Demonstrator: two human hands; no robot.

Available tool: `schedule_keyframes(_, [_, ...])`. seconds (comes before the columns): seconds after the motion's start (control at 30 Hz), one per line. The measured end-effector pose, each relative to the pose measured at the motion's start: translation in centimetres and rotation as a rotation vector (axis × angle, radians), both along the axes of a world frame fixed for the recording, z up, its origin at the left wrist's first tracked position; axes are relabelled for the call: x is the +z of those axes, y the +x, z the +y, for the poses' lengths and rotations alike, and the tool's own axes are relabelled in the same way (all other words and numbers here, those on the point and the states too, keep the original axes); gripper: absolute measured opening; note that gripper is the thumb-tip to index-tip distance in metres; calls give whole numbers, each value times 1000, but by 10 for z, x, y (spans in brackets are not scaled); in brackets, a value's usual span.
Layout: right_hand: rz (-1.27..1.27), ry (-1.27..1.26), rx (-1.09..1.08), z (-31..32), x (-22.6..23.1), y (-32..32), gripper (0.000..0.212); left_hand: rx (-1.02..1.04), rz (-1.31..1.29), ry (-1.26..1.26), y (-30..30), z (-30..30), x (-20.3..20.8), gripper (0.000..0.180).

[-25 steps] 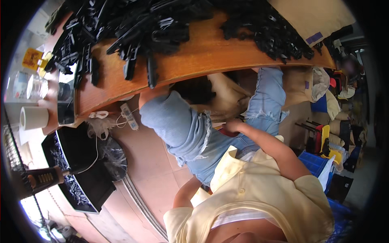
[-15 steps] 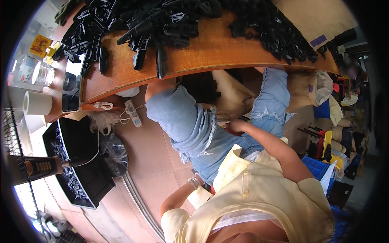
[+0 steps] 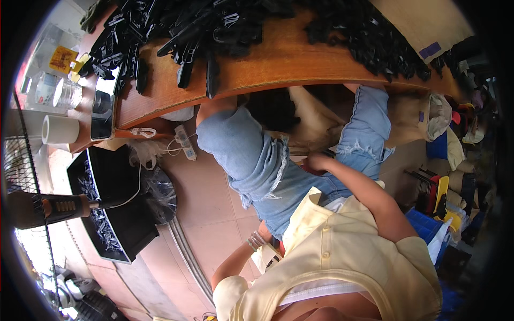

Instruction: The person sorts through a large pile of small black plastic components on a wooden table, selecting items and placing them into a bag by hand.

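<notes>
My right hand [image 3: 319, 162] is down between my thighs, fingers curled, close to the front of a seat. A bit of dark material shows by it; what the fingers hold is hidden. At my left hip, my left hand [image 3: 265, 231], with bracelets at the wrist, goes in beside the thigh, its fingers out of sight. A sliver of red seat [image 3: 281, 248] shows near it. I sit in blue ripped jeans [image 3: 235, 150], knees under a wooden table [image 3: 214, 91]. Black plastic parts [image 3: 209, 32] lie heaped on the tabletop, away from both hands.
On the left stand a black bin [image 3: 115, 214] with small dark pieces, a fan [image 3: 48, 208], a white roll [image 3: 60, 129] and a power strip [image 3: 186, 142] on the floor. A beige sack [image 3: 409, 123] and blue crate [image 3: 423, 227] are at the right.
The view has shifted slightly, so the table and bin sit farther right in it. My left hand shows a little more beside the hip. My right hand stays between the thighs.
</notes>
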State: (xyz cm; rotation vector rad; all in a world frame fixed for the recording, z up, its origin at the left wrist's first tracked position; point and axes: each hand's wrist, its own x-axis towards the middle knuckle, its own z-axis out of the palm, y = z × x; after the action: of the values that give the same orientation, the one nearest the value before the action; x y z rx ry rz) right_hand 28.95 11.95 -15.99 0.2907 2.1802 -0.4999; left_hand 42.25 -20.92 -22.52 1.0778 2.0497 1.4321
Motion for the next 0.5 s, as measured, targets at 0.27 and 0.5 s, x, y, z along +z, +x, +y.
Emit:
schedule_keyframes(0.27, [7, -70, 18, -6, -4, -5, 52, -208, 100, -186, 9, -70, -23, 49])
schedule_keyframes(0.5, [1, -155, 18, -4, -7, 0, 52, 640, 460, -171, -99, -54, 130, 38])
